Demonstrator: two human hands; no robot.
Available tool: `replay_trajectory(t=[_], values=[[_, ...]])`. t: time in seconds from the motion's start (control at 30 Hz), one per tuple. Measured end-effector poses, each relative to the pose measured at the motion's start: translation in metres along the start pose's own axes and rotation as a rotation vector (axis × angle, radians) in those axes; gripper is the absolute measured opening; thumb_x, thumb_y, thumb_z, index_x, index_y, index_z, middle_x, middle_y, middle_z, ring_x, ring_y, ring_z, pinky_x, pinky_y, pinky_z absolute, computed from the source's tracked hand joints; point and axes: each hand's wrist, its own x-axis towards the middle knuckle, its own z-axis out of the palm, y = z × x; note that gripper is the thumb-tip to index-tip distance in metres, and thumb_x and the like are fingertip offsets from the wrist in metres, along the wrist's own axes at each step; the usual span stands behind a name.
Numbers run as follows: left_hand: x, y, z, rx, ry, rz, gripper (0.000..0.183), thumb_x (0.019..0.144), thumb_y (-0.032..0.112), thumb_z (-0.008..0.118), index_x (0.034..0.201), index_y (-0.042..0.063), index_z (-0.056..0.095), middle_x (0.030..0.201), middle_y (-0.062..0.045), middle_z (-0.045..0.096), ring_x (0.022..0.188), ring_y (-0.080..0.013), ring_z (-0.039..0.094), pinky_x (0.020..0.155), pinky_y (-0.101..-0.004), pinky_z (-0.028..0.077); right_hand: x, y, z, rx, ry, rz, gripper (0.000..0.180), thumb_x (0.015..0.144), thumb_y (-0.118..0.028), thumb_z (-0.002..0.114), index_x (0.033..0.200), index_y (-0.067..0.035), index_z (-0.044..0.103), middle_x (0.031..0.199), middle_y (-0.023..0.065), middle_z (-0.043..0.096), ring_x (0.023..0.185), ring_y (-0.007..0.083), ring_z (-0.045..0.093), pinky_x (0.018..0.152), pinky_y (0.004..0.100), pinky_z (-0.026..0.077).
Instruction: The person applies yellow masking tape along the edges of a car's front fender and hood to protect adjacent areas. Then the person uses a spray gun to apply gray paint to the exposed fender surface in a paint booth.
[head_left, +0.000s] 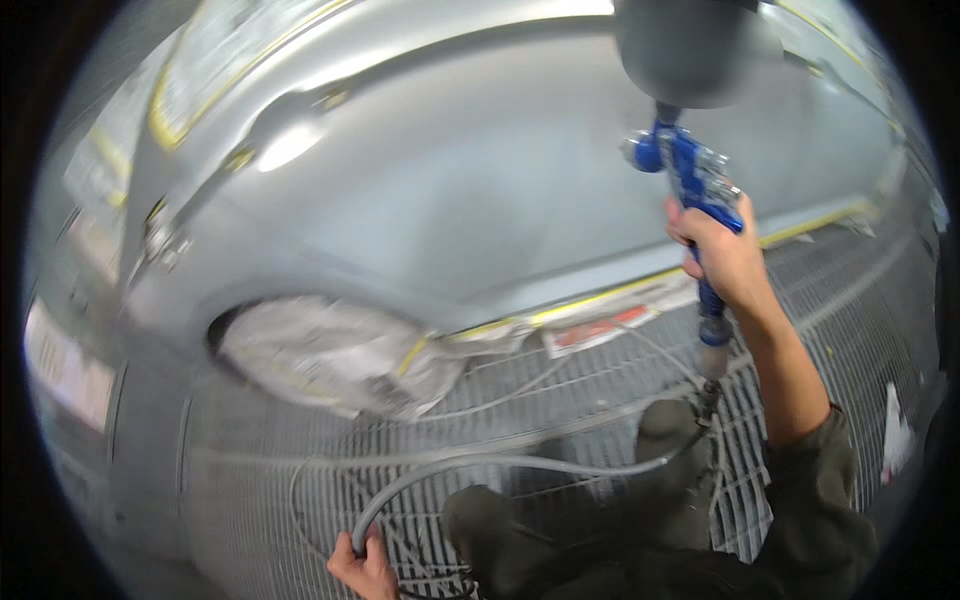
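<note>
My right hand (716, 244) is wrapped round the handle of a blue spray gun (688, 169), held upright in front of the car. A dark cup (694, 52), partly cut off by the top edge, sits on the gun. The grey car side panel (480, 172) lies beyond it; how far the nozzle is from the panel cannot be told. From the gun's lower end a grey air hose (517, 459) curves down to the left. My left hand (365, 562) grips this hose near the bottom edge of the view.
Masking film covers the wheel (322, 352). Yellow masking tape (592, 292) runs along the sill, and the windows (240, 45) are masked too. Thin hoses lie on the metal floor grating (825, 337). White crumpled material (895, 435) is at the right, beside my bent legs.
</note>
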Motion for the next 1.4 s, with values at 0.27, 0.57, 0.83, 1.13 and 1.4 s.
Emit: replay_trajectory(t=[0.27,0.57,0.83,1.13,1.4], values=[[0.014,-0.103,-0.088,-0.090,0.295,-0.179,0.039,0.086,0.005,0.069,0.060,0.005,0.040,0.052,0.000,0.033,0.053,-0.0059,0.028,0.049,-0.0303,0.021,-0.058,-0.005,0.193,0.042,-0.287,-0.112,0.051,0.089,-0.022,0.067,0.132,0.002,0.053,0.086,0.0048,0.060,0.070,0.0103,0.054,0.061,0.0279,0.046],[0.007,-0.107,-0.096,-0.015,0.363,-0.068,0.033,0.085,0.004,0.069,0.066,-0.003,0.043,0.058,-0.001,0.032,0.058,-0.0115,0.028,0.050,-0.0351,0.023,-0.073,0.012,0.295,0.138,-0.828,-0.138,0.035,0.084,-0.018,0.065,0.113,0.002,0.061,0.077,0.0013,0.059,0.066,0.0097,0.053,0.061,0.0292,0.046],[-0.012,-0.057,-0.046,0.102,0.181,0.037,0.022,0.082,0.002,0.062,0.068,-0.002,0.046,0.058,-0.006,0.032,0.054,-0.0135,0.029,0.047,-0.0349,0.028,-0.049,0.055,0.137,-0.081,-0.184,-0.003,0.063,0.083,-0.027,0.069,0.137,0.000,0.049,0.097,0.0094,0.060,0.084,0.0154,0.057,0.075,0.0311,0.048],[-0.046,0.049,0.065,0.034,-0.124,0.308,0.026,0.078,0.007,0.062,0.062,-0.001,0.042,0.050,-0.013,0.032,0.046,-0.0157,0.028,0.043,-0.0377,0.026,0.007,0.072,-0.097,0.011,0.041,-0.069,0.005,0.073,-0.004,0.055,0.077,-0.002,0.057,0.067,0.0014,0.053,0.051,0.0080,0.043,0.044,0.0246,0.035],[-0.103,0.147,0.127,0.125,-0.534,0.314,0.034,0.081,0.026,0.073,0.072,-0.002,0.056,0.059,-0.023,0.052,0.050,-0.0329,0.051,0.052,-0.0443,0.040,0.045,0.107,-0.293,-0.118,0.327,-0.154,0.004,0.074,-0.005,0.054,0.074,-0.001,0.055,0.066,0.0029,0.053,0.050,0.0102,0.043,0.044,0.0269,0.036]])
